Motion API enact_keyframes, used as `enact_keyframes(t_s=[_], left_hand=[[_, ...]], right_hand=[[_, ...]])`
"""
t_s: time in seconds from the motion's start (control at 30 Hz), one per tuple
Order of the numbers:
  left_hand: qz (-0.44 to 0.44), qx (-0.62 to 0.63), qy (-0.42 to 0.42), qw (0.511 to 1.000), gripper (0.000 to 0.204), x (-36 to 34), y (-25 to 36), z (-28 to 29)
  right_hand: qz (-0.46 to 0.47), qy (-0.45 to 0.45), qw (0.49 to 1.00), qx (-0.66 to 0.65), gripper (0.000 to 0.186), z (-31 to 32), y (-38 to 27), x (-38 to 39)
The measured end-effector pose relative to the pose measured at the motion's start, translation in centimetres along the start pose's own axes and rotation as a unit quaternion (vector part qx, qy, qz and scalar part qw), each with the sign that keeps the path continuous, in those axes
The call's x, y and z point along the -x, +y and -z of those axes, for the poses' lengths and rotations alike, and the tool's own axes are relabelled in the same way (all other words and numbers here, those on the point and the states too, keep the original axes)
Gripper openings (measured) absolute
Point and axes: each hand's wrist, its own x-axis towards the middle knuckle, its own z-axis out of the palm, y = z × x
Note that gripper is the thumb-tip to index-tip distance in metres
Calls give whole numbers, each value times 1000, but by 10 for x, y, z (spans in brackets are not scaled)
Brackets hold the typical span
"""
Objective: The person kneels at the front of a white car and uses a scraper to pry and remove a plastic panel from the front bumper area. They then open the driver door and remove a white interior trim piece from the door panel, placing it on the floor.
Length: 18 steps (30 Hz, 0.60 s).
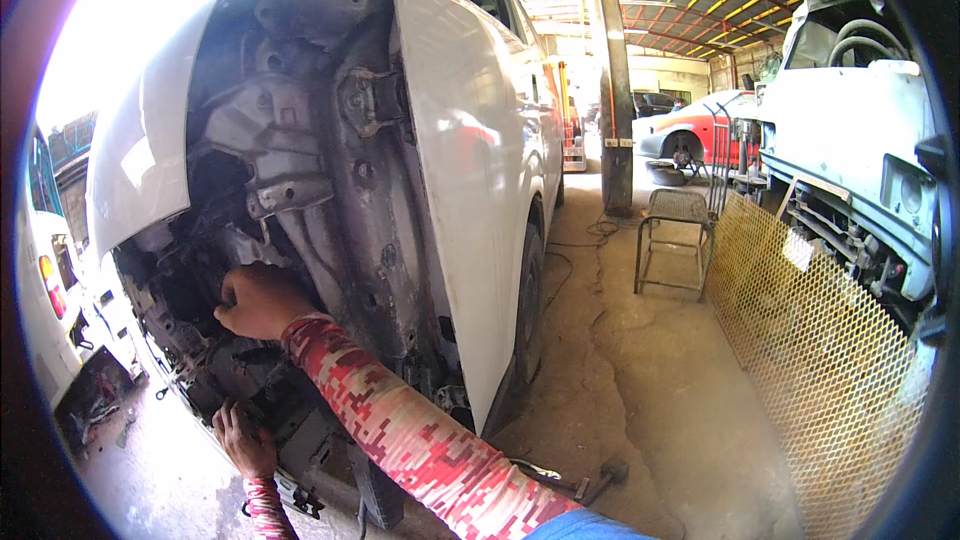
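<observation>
Open room: here's concrete floor (650,380) all along the white van's (465,170) right side, out to a metal chair (676,208) and a yellow mesh panel (810,310).
Edges: bare metal (300,140) shows at the van's near end, between a curved white panel (150,155) and the side.
Right arm: patterned sleeve slants up-left; right hand (262,302) sits inside the van's opening, fingers curled, pinch or not I can't tell.
Left hand (245,442): low by the van's front edge, fingers slightly parted, grip unclear.
Van: near end faces us, long axis running away rearward.
</observation>
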Motion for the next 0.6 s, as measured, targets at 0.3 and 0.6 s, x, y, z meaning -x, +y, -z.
enact_keyframes(t_s=[0.3,0.6], left_hand=[[-21,6,18,1000,52,3,-6,-3],[-21,-11,17,1000,51,4,-8,-5]], right_hand=[[39,35,998,-18,28,-8,5,-3],[44,39,997,-40,28,-10,6,-4]])
